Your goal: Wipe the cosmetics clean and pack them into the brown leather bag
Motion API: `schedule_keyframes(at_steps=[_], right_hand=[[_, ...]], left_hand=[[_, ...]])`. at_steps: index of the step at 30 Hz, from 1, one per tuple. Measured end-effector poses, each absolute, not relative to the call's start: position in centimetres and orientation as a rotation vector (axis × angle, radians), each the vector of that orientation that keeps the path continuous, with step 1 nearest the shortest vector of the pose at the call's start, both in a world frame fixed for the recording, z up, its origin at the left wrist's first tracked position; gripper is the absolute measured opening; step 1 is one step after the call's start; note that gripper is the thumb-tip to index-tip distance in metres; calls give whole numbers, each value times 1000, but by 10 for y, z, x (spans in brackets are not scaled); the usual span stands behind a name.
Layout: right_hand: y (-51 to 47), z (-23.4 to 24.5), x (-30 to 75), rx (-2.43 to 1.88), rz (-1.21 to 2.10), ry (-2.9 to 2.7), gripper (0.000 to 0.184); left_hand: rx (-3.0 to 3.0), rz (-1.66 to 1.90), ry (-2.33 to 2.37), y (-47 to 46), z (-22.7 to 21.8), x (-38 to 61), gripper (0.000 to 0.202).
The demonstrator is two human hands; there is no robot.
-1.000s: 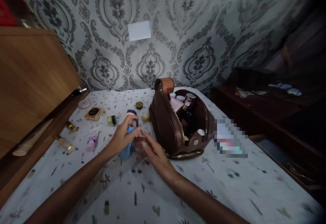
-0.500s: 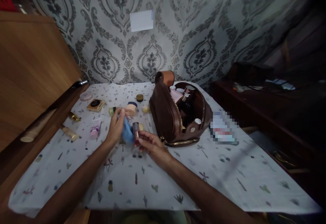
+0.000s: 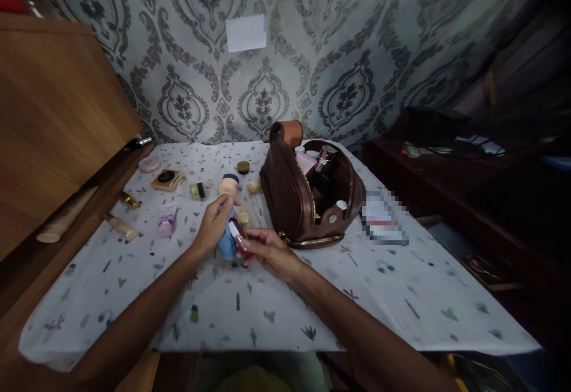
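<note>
My left hand [image 3: 215,223] is closed on a blue cloth [image 3: 227,245], which hangs below its fingers. Pinched in my right hand [image 3: 270,253] is a small lip gloss tube [image 3: 239,237], reddish with a pale silvery cap, tilted and touching the cloth. Just right of my hands stands an open brown makeup bag [image 3: 285,196] holding several bottles and tubes. Beyond my left hand sits a peach jar [image 3: 229,185] with a dark blue lid, and a yellowish round pot [image 3: 243,218] shows behind the gloss.
Left on the patterned tablecloth [image 3: 250,332] lie a pink-white tube [image 3: 168,219], a gold compact [image 3: 167,179], a green jar [image 3: 197,190], a beige tube [image 3: 121,227] and a gold-capped item [image 3: 129,200]. A wooden cabinet [image 3: 57,100] borders the left. A blurred flat item [image 3: 384,218] lies right of the bag.
The left hand has moved right, bringing the blue cloth against the lip gloss. The gloss has gone from upright to tilted. The view has shifted slightly.
</note>
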State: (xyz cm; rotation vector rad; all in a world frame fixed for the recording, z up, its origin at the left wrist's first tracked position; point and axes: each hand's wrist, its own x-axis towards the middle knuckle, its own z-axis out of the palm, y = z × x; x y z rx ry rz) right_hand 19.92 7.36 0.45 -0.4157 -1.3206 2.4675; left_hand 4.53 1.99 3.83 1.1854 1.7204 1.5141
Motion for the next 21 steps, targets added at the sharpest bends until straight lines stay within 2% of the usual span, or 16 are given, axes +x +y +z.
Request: schedule_keyframes(at_steps=[5, 9, 14, 18, 21], right_hand=[[76, 2, 200, -411, 2481, -1181, 59], [76, -1, 197, -399, 2460, -1142, 54], [72, -3, 197, -365, 2431, -1247, 45], [71, -2, 199, -373, 2467, -1331, 48], [72, -1, 197, -354, 2539, -1260, 54]], left_hand=[[995, 1741, 1757, 18, 35, 42, 50], [1317, 1740, 1784, 15, 27, 53, 44], [1803, 1432, 1925, 11, 22, 63, 26], [1597, 1542, 1937, 14, 27, 52, 20], [1291, 1686, 1796, 18, 29, 44, 25]])
